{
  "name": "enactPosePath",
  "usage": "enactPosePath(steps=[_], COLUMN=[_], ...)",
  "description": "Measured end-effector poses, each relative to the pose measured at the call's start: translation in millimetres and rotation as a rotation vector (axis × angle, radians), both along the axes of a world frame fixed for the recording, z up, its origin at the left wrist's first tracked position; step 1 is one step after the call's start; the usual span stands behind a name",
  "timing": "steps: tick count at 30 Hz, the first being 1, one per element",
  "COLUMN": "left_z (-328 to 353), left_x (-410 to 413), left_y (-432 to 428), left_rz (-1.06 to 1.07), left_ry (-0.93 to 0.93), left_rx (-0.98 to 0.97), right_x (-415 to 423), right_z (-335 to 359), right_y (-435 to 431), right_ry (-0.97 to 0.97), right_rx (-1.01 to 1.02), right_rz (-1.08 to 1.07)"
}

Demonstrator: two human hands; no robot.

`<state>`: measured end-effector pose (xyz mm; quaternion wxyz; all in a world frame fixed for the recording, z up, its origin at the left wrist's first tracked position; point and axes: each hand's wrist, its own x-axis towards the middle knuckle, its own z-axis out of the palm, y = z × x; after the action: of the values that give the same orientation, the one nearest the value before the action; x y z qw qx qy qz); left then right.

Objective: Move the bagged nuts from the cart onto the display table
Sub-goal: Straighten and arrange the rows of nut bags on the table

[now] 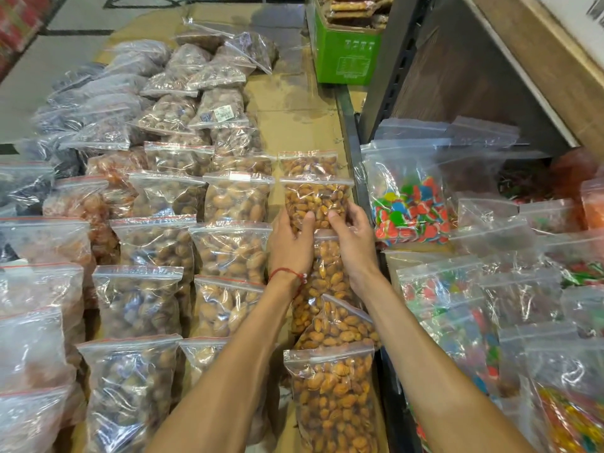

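A clear zip bag of orange-brown almonds (pixel 314 198) lies on the cardboard-covered display table (pixel 294 125), in the right-hand column of nut bags. My left hand (pixel 291 240) grips its lower left corner and my right hand (pixel 351 237) its lower right corner, thumbs on top. Another almond bag (pixel 309 163) sits just beyond it. Nearer to me lie more almond bags (pixel 333 400), partly under my forearms. The cart is not in view.
Rows of bagged walnuts (pixel 232 197) and darker dried goods (pixel 108 103) fill the table's left. A dark metal rail (pixel 353 158) borders the table on the right. Bags of coloured candy (pixel 408 210) lie beyond it under a shelf. A green box (pixel 346 57) stands at the back.
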<state>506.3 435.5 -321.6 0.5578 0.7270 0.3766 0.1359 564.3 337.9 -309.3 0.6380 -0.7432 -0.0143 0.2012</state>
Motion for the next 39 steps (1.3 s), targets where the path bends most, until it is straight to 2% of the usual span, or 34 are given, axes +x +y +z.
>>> enactPosePath(steps=[3,9,16,22,26,30,39], left_z=[3,4,26,41,48,44,11], left_x=[0,2,-15,-62,-102,-142,-196], left_y=[2,-1,-12,-42,-67,-88,-121], left_rz=[0.006,0.047,0.038,-0.041,-0.035,-0.032,-0.082], left_ry=[-0.038,-0.016,-0.004,-0.021,-0.115,-0.149,-0.006], left_rx=[-0.025,0.004,-0.08,0.197,0.291,0.266,0.252], right_x=[-1,-4,-16,-54,-87,-119,-177], right_z=[-3,-1,34,42,45,40,23], right_y=[5,4,-20,-68,-95,-118,-144], right_ry=[0.042,0.009,0.103,0.047,0.02,0.007,0.029], right_rx=[0.037,-0.022,-0.073,-0.176,-0.175,-0.218,-0.232], right_rz=[0.021,-0.021,0.057,0.133,0.16,0.158,0.05])
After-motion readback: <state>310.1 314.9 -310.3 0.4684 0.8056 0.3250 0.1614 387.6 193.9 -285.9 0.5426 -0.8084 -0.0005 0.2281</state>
